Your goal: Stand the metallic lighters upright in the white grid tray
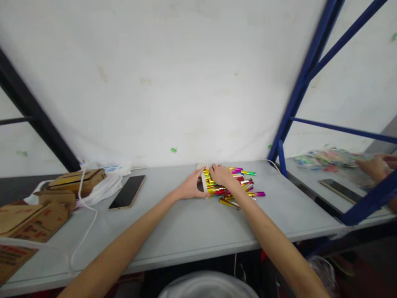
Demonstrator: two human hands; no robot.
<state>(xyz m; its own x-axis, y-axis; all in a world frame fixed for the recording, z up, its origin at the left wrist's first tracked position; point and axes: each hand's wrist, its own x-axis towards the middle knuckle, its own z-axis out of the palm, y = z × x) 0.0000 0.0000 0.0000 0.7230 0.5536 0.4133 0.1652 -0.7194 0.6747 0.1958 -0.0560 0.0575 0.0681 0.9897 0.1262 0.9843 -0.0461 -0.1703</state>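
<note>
On the grey table, a loose pile of shiny pen-like sticks in gold, red, purple and green lies against my hands. My left hand is curved around a narrow white box-like piece, thumb low and fingers high. Several gold sticks lie with their ends at that white piece. My right hand rests over the sticks from above, its fingers bent and close together on them. Its palm side and what lies directly beneath are hidden.
A dark phone lies to the left, near a white cable and cardboard boxes. A blue metal post rises at the right. Beyond it are another person's hand, a second phone and colourful packets.
</note>
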